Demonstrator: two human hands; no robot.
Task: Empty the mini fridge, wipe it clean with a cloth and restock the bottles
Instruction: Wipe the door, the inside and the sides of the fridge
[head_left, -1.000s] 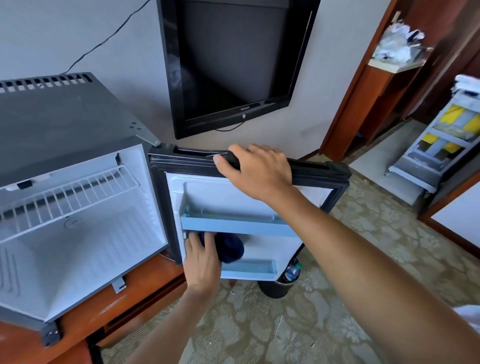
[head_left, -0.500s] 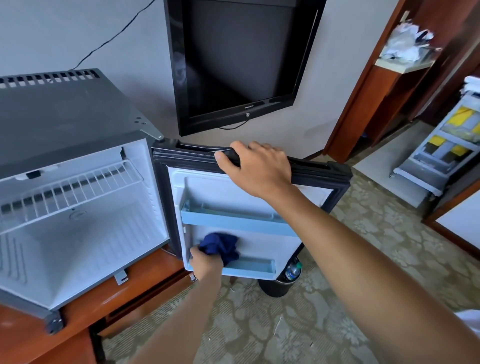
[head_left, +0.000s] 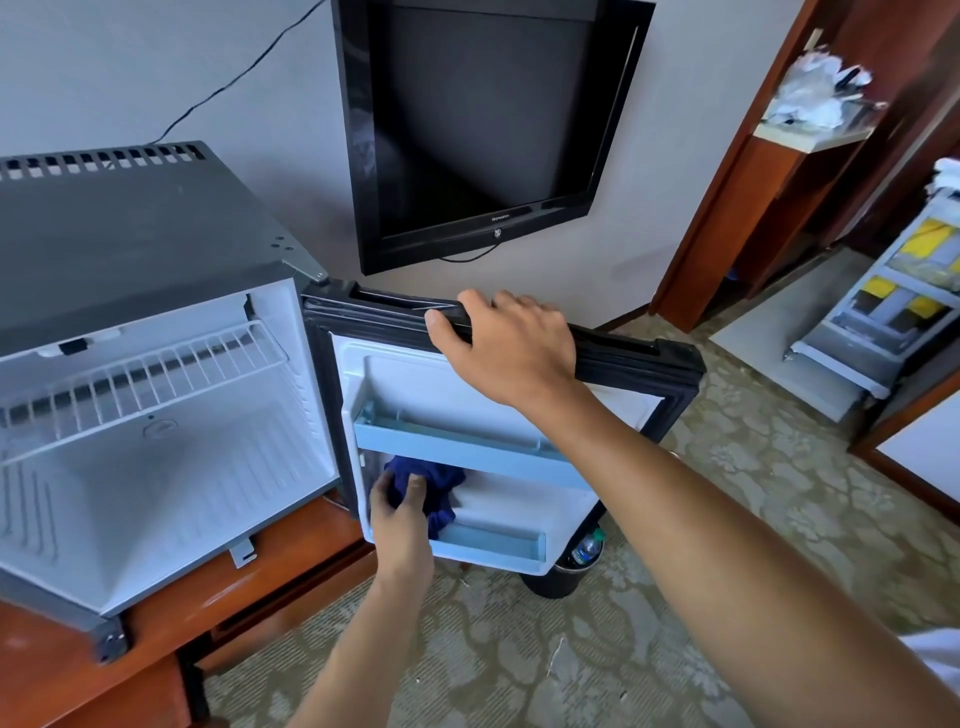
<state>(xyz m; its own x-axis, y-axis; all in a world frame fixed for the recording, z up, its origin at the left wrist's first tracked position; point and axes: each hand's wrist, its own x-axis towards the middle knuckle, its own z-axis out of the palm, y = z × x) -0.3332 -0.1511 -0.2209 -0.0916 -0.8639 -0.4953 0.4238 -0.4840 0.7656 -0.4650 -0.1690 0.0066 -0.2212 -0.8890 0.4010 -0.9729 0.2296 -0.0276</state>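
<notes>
The grey mini fridge (head_left: 130, 228) stands open on a wooden cabinet, its white inside bare apart from a wire shelf (head_left: 156, 374). Its door (head_left: 639, 364) is swung wide to the right. My right hand (head_left: 509, 348) grips the door's top edge. My left hand (head_left: 400, 514) presses a dark blue cloth (head_left: 431, 483) against the door's inner panel, between the upper door shelf (head_left: 457, 447) and the lower door shelf (head_left: 493, 540). A bottle (head_left: 587, 548) sticks out of a black bin under the door.
A black TV (head_left: 483, 119) hangs on the wall behind the door. The wooden cabinet (head_left: 166, 639) carries the fridge. The black bin (head_left: 550, 579) sits on patterned carpet. A housekeeping cart (head_left: 893, 306) stands at the right by a wooden doorway.
My left hand with the cloth dipped toward the lower door shelf, then came back up to the panel beneath the upper shelf. My right hand kept its grip on the door top.
</notes>
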